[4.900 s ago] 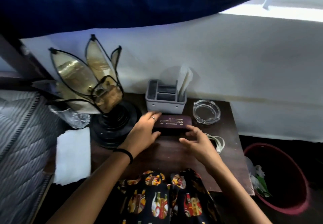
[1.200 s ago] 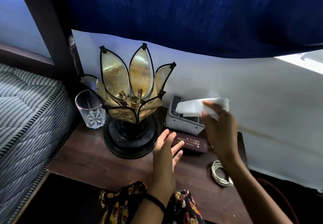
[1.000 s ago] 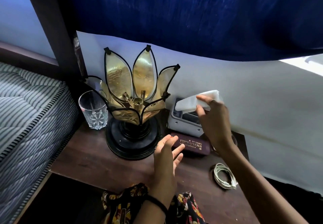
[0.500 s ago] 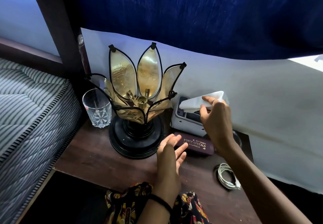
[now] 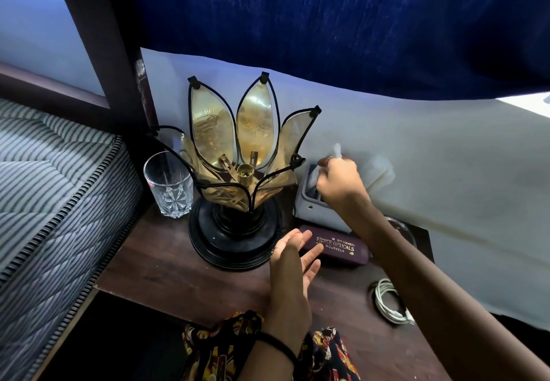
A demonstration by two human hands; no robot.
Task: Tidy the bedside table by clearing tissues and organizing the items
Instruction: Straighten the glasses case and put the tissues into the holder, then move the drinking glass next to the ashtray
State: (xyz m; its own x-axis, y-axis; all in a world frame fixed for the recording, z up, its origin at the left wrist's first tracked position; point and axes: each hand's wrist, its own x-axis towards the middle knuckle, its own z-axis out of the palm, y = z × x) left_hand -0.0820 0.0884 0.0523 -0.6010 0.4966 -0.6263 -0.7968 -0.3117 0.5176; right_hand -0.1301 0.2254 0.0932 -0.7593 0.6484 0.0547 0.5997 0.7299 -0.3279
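Note:
My right hand is closed on a white tissue and holds it down into the grey holder at the back of the dark wooden bedside table. More white tissue sticks up behind the hand. My left hand hovers open over the table, fingers spread, its tips beside a maroon spectacle case lying in front of the holder. The hand does not hold the case.
A gold petal lamp on a black base stands mid-table, a glass tumbler to its left. A coiled white cable lies at the right. A striped mattress borders the left. A glass ashtray is partly hidden by my arm.
My right hand has brought the tissue down from above the holder into it. My left hand has stayed open beside the case. Earlier, both hands were placing the case.

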